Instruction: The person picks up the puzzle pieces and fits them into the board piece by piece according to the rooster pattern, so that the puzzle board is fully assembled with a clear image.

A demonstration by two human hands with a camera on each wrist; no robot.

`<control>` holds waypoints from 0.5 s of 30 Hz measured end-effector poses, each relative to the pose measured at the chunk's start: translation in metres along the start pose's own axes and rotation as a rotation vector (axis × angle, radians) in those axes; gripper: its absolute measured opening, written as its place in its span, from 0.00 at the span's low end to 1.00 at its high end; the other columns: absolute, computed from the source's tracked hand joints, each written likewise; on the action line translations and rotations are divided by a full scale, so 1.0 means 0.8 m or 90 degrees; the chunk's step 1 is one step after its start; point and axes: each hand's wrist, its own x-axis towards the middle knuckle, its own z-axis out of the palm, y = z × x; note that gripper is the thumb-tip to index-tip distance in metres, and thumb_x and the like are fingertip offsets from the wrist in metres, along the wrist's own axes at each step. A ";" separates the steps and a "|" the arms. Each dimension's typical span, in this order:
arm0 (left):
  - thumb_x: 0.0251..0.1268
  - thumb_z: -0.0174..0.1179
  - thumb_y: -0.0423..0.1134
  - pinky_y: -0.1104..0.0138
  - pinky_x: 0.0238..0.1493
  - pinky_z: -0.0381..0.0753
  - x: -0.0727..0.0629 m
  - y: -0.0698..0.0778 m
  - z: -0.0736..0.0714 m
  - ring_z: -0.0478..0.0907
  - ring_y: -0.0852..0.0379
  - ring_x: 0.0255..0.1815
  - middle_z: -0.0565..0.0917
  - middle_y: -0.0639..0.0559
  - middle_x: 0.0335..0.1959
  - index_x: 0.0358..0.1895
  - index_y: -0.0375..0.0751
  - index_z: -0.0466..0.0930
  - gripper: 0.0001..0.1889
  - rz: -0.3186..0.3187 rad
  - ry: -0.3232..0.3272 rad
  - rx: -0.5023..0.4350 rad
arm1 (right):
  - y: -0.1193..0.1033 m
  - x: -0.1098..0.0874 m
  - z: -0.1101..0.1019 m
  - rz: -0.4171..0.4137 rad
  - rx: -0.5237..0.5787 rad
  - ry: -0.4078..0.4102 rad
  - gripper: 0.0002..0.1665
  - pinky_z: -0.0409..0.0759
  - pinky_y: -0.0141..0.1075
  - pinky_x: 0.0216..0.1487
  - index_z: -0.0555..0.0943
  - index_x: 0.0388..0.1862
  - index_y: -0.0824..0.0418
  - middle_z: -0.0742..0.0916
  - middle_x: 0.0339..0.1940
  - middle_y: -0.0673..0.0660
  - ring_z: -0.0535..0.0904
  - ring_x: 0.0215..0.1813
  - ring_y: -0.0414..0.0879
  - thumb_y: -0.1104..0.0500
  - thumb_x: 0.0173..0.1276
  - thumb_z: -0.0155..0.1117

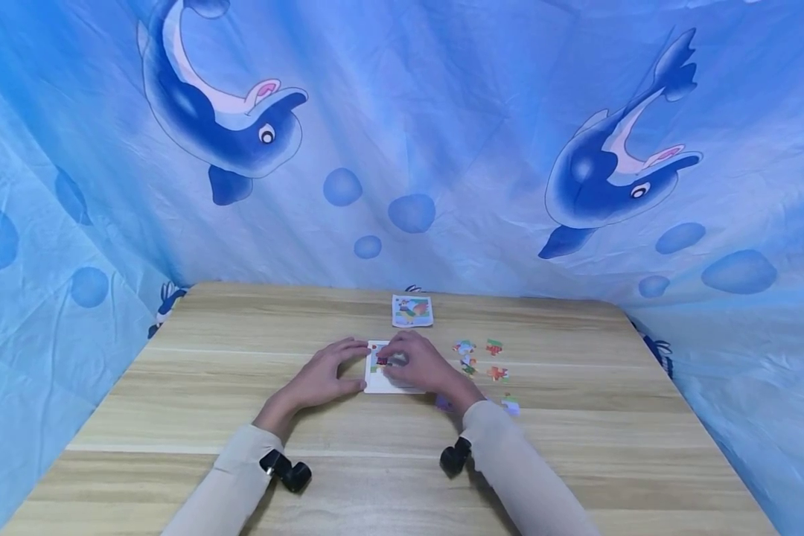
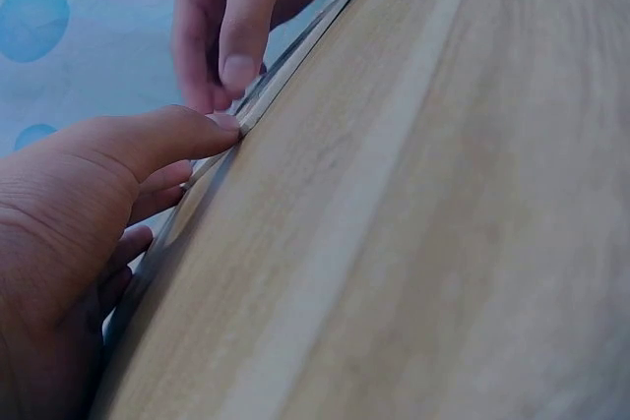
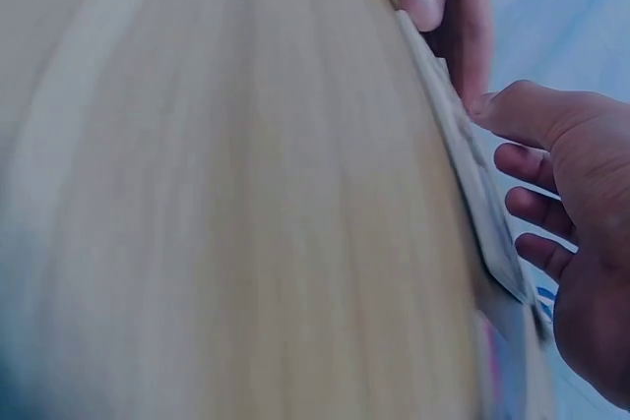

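A white-bordered jigsaw board (image 1: 397, 387) lies flat on the table, with a few coloured pieces fitted in its upper left part. My left hand (image 1: 327, 374) holds the board at its left side, thumb at the near corner and fingers at the far one. Over the board, my right hand (image 1: 417, 362) has its thumb and index finger close around a small dark red puzzle piece (image 1: 382, 360). Its other fingers curve above the board and hide much of the right part. The left thumb (image 2: 202, 130) shows right at the board's edge in the left wrist view.
Several loose puzzle pieces (image 1: 498, 374) lie right of the board, some partly behind the right wrist. A picture card (image 1: 412, 311) with a colourful drawing sits beyond the board. The wooden table (image 1: 241, 335) meets a blue dolphin-print curtain (image 1: 402, 112) at the back.
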 end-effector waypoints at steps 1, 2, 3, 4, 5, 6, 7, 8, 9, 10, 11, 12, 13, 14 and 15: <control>0.62 0.69 0.48 0.32 0.78 0.58 0.000 0.001 0.001 0.60 0.36 0.82 0.72 0.45 0.77 0.72 0.45 0.75 0.34 -0.001 -0.002 -0.001 | 0.001 -0.005 -0.005 0.012 0.007 -0.001 0.15 0.80 0.46 0.62 0.89 0.54 0.52 0.86 0.52 0.51 0.79 0.58 0.48 0.56 0.68 0.72; 0.62 0.69 0.48 0.33 0.78 0.58 0.001 0.001 0.001 0.60 0.36 0.82 0.71 0.45 0.77 0.72 0.45 0.75 0.34 -0.003 -0.003 -0.001 | 0.002 -0.011 -0.010 0.024 0.018 -0.001 0.16 0.81 0.46 0.61 0.89 0.54 0.52 0.86 0.53 0.51 0.79 0.58 0.48 0.56 0.69 0.71; 0.62 0.69 0.48 0.33 0.78 0.58 0.001 0.001 0.002 0.60 0.36 0.82 0.71 0.45 0.77 0.72 0.45 0.75 0.34 -0.004 -0.005 -0.001 | 0.004 -0.017 -0.016 0.039 0.030 0.000 0.16 0.81 0.46 0.61 0.88 0.55 0.53 0.86 0.54 0.51 0.79 0.58 0.48 0.56 0.69 0.71; 0.62 0.69 0.48 0.33 0.79 0.58 0.001 0.002 0.002 0.59 0.36 0.82 0.71 0.45 0.78 0.72 0.45 0.75 0.34 -0.006 -0.005 -0.002 | 0.006 -0.024 -0.022 0.053 0.039 0.003 0.16 0.82 0.45 0.60 0.88 0.55 0.53 0.85 0.54 0.51 0.80 0.57 0.47 0.55 0.69 0.71; 0.62 0.69 0.48 0.34 0.79 0.57 0.001 0.002 0.002 0.59 0.37 0.82 0.71 0.45 0.78 0.73 0.45 0.75 0.34 -0.011 -0.007 -0.005 | 0.008 -0.031 -0.028 0.066 0.048 0.007 0.16 0.82 0.45 0.59 0.88 0.55 0.53 0.85 0.55 0.50 0.80 0.57 0.47 0.55 0.70 0.71; 0.62 0.69 0.48 0.34 0.79 0.57 0.001 0.003 0.001 0.59 0.37 0.82 0.71 0.45 0.78 0.73 0.45 0.75 0.34 -0.011 -0.006 -0.003 | 0.010 -0.038 -0.034 0.079 0.057 0.008 0.17 0.83 0.44 0.58 0.88 0.56 0.53 0.85 0.55 0.50 0.81 0.57 0.46 0.55 0.70 0.71; 0.62 0.69 0.48 0.33 0.79 0.57 0.001 0.003 0.001 0.59 0.37 0.82 0.71 0.45 0.78 0.73 0.44 0.75 0.34 -0.012 -0.006 -0.003 | 0.013 -0.045 -0.040 0.088 0.066 0.010 0.17 0.83 0.44 0.57 0.88 0.56 0.54 0.85 0.56 0.50 0.81 0.56 0.46 0.55 0.70 0.71; 0.62 0.69 0.48 0.33 0.79 0.57 0.001 0.003 0.001 0.60 0.37 0.82 0.71 0.45 0.78 0.73 0.44 0.75 0.34 -0.011 -0.005 -0.001 | 0.016 -0.053 -0.046 0.096 0.072 0.015 0.17 0.83 0.44 0.57 0.87 0.57 0.54 0.85 0.56 0.50 0.81 0.56 0.46 0.55 0.70 0.71; 0.62 0.69 0.48 0.33 0.79 0.57 0.001 0.003 0.000 0.60 0.37 0.82 0.71 0.45 0.78 0.73 0.44 0.75 0.34 -0.011 -0.005 -0.001 | 0.020 -0.060 -0.051 0.104 0.072 0.020 0.17 0.83 0.43 0.57 0.87 0.57 0.54 0.85 0.56 0.49 0.81 0.56 0.46 0.55 0.70 0.71; 0.63 0.69 0.48 0.33 0.78 0.57 0.001 0.002 0.000 0.60 0.36 0.82 0.71 0.44 0.78 0.73 0.44 0.75 0.34 -0.010 -0.004 0.001 | 0.024 -0.068 -0.056 0.109 0.074 0.024 0.17 0.83 0.44 0.56 0.87 0.57 0.54 0.85 0.55 0.49 0.81 0.56 0.46 0.55 0.70 0.71; 0.63 0.68 0.48 0.33 0.78 0.57 0.001 0.001 0.000 0.60 0.36 0.82 0.71 0.45 0.78 0.73 0.44 0.75 0.34 -0.009 -0.004 0.004 | 0.028 -0.075 -0.061 0.112 0.076 0.029 0.17 0.84 0.45 0.57 0.87 0.56 0.54 0.85 0.55 0.49 0.81 0.56 0.47 0.56 0.70 0.71; 0.63 0.68 0.48 0.33 0.78 0.57 0.001 0.001 0.000 0.60 0.37 0.82 0.71 0.45 0.78 0.73 0.44 0.75 0.34 -0.010 -0.005 0.003 | 0.032 -0.082 -0.065 0.117 0.075 0.032 0.16 0.84 0.46 0.57 0.87 0.56 0.55 0.86 0.55 0.49 0.82 0.57 0.47 0.56 0.70 0.71; 0.63 0.69 0.48 0.33 0.79 0.57 0.001 0.000 0.000 0.60 0.37 0.82 0.71 0.45 0.78 0.73 0.44 0.75 0.34 -0.011 -0.007 0.001 | 0.036 -0.089 -0.069 0.120 0.074 0.038 0.16 0.84 0.46 0.58 0.88 0.55 0.55 0.86 0.55 0.49 0.82 0.58 0.47 0.56 0.70 0.71; 0.63 0.69 0.48 0.34 0.79 0.57 0.001 0.000 0.000 0.60 0.37 0.82 0.71 0.45 0.78 0.73 0.44 0.75 0.34 -0.012 -0.008 -0.001 | 0.039 -0.096 -0.072 0.126 0.069 0.042 0.16 0.84 0.46 0.59 0.88 0.55 0.55 0.86 0.55 0.49 0.82 0.58 0.47 0.56 0.70 0.72; 0.62 0.69 0.48 0.34 0.79 0.57 0.001 -0.001 0.000 0.59 0.37 0.82 0.71 0.45 0.78 0.73 0.45 0.75 0.34 -0.014 -0.008 -0.002 | 0.043 -0.102 -0.074 0.126 0.065 0.044 0.15 0.84 0.46 0.58 0.88 0.54 0.55 0.87 0.54 0.49 0.82 0.57 0.47 0.57 0.69 0.72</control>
